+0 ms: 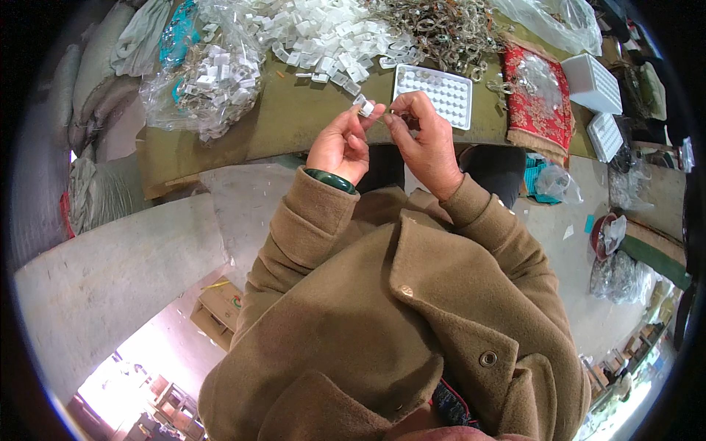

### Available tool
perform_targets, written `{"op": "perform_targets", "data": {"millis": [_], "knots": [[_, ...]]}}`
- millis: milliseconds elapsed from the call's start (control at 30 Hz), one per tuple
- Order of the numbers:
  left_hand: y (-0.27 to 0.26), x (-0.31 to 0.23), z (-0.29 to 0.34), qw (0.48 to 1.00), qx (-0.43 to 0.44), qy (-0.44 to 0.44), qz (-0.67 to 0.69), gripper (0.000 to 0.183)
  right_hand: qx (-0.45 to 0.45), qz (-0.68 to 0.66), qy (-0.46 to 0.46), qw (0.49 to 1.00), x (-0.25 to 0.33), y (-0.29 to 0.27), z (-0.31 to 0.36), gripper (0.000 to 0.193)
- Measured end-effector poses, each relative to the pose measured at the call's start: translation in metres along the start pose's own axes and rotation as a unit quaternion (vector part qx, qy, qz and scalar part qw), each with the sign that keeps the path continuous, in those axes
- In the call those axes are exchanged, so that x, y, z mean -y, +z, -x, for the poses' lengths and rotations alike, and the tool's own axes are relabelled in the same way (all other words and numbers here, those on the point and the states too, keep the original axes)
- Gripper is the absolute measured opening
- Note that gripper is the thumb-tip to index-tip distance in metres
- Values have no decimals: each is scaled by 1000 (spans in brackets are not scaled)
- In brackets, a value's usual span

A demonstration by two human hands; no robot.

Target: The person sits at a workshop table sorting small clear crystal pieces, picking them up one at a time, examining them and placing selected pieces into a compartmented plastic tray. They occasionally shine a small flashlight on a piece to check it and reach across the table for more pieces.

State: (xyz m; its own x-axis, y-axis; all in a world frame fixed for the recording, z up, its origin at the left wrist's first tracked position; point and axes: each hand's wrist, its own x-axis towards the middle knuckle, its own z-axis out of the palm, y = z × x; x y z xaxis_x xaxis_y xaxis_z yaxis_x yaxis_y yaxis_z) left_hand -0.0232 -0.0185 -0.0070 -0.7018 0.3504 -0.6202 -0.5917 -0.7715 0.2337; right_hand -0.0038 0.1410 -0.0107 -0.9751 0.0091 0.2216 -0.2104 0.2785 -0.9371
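My left hand [338, 149] pinches a small white plastic piece [365, 108], shaped like a little box, between thumb and fingertips. A dark green bangle [331, 180] circles that wrist. Close beside it, my right hand [429, 149] has thumb and forefinger pressed together; whatever is between them is too small to make out. The two hands nearly meet over the table's near edge. Just beyond my right hand lies a white tray [462, 126] with rows of small round spots. Past the left hand spreads a heap of similar white pieces [331, 37].
A clear plastic bag [158, 99] of white pieces sits on the table's left. Behind the tray is a pile of brownish, ring-like pieces [445, 33]. Right of it are a red patterned cloth [518, 121] and a stack of white trays [588, 84]. Sacks [107, 70] stand far left.
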Motion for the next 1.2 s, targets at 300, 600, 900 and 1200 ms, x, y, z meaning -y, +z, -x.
{"op": "perform_targets", "data": {"millis": [300,600,900,1200], "knots": [[-6,11,-15,978,15,102,-184,21,-39,118,64,990,-16,-54,-20,13],[-11,25,-21,943,41,131,-305,14,-44,329,-43,942,-52,-47,-57,10],[-11,25,-21,942,58,103,-315,17,-29,318,-58,946,-55,-49,-62,14],[-8,17,-20,965,51,61,-251,24,7,347,-78,934,-61,-46,-59,15]]}}
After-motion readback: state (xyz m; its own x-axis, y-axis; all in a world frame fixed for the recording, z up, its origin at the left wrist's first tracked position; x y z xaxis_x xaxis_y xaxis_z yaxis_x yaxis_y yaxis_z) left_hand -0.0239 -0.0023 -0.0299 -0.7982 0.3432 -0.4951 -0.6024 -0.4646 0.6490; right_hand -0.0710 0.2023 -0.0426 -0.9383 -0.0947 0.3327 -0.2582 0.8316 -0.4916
